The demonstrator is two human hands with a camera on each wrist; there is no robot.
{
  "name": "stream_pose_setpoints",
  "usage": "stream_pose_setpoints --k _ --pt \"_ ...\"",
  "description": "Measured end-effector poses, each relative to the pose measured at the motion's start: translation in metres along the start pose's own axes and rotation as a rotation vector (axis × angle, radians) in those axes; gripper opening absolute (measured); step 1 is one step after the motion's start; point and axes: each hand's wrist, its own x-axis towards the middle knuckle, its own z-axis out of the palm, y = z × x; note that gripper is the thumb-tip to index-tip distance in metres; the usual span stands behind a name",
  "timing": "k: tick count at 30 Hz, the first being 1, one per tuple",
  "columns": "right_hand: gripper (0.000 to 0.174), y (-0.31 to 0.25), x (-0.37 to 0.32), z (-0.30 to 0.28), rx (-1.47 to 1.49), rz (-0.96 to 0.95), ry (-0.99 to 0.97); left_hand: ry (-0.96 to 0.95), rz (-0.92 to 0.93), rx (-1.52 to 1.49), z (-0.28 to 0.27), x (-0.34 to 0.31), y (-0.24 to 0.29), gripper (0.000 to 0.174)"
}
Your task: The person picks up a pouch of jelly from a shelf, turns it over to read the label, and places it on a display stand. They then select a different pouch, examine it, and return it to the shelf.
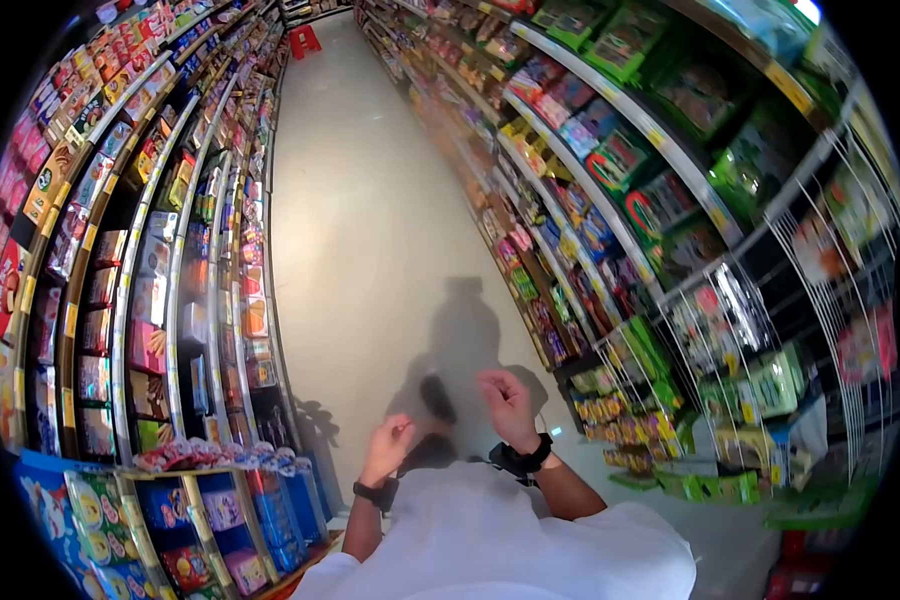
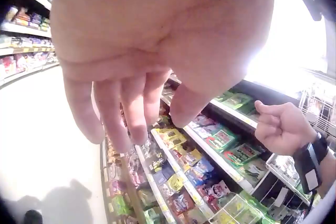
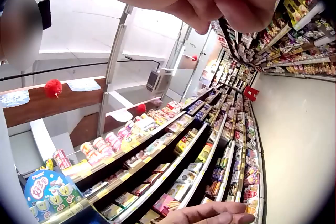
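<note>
Both hands hang in front of the white shirt over the aisle floor, apart from each other, each with a black band at the wrist. The left hand (image 1: pixel 388 447) holds nothing; its fingers hang loosely bent in the left wrist view (image 2: pixel 157 61). To its right, the right hand (image 1: pixel 510 408) is empty too, with fingers loosely curled. That right hand (image 2: pixel 283 128) appears at the right of the left wrist view, thumb over bent fingers. Neither hand touches the shelves.
Shelves of packaged snacks (image 1: pixel 150 260) line the left side; more shelves (image 1: pixel 610 150) and wire baskets (image 1: pixel 820 290) stand on the right. Pale floor (image 1: pixel 360 200) runs between them. A red object (image 1: pixel 304 41) stands at the far end. Blue display boxes (image 1: pixel 280 510) are at the lower left.
</note>
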Motion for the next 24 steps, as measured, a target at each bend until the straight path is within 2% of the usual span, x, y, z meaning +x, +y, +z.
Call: stream_pose_setpoints --k 2,6,9,12,15,16,19,20,24 --pt "0.011 0.018 0.042 0.012 -0.048 -0.044 -0.002 -0.033 -0.02 -0.087 -0.011 0.038 -0.002 0.027" --pt "0.015 -0.005 0.127 0.044 -0.286 -0.067 -0.041 -0.029 -0.079 -0.322 -0.047 0.124 0.022 0.025" --pt "0.02 -0.02 0.193 0.067 -0.266 -0.041 -0.051 0.045 0.0 -0.21 -0.087 0.187 0.038 0.024" --pt "0.019 -0.03 0.248 0.091 -0.311 -0.09 0.04 0.129 0.035 -0.262 -0.116 0.236 0.051 0.024" --pt "0.021 -0.043 0.294 0.118 -0.187 -0.119 0.044 0.174 0.052 -0.278 -0.134 0.278 0.05 0.024" --pt "0.029 -0.031 0.311 0.125 -0.135 -0.078 0.064 0.183 0.06 -0.275 -0.139 0.293 0.05 0.024" --pt "0.035 -0.007 0.365 0.142 -0.24 0.074 0.016 0.154 -0.011 -0.078 -0.146 0.334 0.063 0.026" --pt "0.04 0.008 0.385 0.15 -0.269 0.005 0.03 0.143 0.001 -0.04 -0.148 0.352 0.059 0.026" --pt "0.042 0.028 0.474 0.179 -0.231 0.094 -0.023 0.057 0.004 0.051 -0.162 0.43 0.065 0.027"
